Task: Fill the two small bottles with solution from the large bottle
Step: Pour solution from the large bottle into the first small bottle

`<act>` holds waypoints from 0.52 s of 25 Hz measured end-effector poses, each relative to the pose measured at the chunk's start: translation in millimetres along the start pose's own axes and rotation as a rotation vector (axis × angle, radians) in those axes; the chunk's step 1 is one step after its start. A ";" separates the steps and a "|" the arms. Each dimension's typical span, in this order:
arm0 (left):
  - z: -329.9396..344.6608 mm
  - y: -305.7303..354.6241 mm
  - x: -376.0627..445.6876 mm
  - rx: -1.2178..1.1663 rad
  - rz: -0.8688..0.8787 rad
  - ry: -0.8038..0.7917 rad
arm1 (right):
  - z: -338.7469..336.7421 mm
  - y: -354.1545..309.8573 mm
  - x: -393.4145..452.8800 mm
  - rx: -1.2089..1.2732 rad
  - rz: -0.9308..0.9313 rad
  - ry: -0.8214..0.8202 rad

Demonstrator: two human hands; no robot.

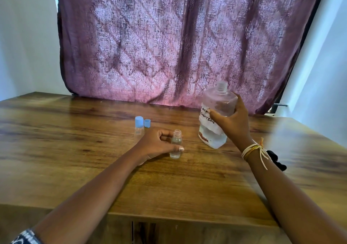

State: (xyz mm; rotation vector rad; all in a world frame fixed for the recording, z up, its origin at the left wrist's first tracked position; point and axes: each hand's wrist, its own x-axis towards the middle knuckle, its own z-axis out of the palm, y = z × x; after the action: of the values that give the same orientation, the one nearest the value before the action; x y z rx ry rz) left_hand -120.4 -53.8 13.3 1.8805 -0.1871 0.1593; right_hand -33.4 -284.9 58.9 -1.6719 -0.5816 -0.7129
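My right hand grips the large clear bottle, which is uncapped, roughly upright with a slight tilt, and carries a white handwritten label. Clear liquid shows in its lower part. My left hand holds an uncapped small clear bottle standing on the wooden table, thumb across its front. Liquid is visible inside it. Farther back on the left stands the second small bottle with a blue cap on. A loose blue cap lies beside it.
A purple patterned curtain hangs behind the table's far edge. A black object lies on the table, partly hidden behind my right forearm. White walls stand on both sides.
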 end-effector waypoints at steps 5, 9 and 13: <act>-2.0 -1.3 0.4 -0.001 -0.013 -0.026 | -8.9 15.5 10.2 0.148 0.197 0.019; -2.3 -4.7 1.7 0.002 -0.013 -0.027 | -5.7 17.4 9.9 0.214 0.236 -0.040; -4.0 -5.3 1.5 0.013 -0.018 -0.024 | -10.1 15.3 6.5 0.234 0.250 -0.066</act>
State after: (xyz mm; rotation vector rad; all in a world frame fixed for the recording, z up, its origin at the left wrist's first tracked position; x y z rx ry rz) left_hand -117.8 -48.5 9.9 1.8971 -0.1855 0.1261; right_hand -19.5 -297.9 54.8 -1.5197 -0.4721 -0.3940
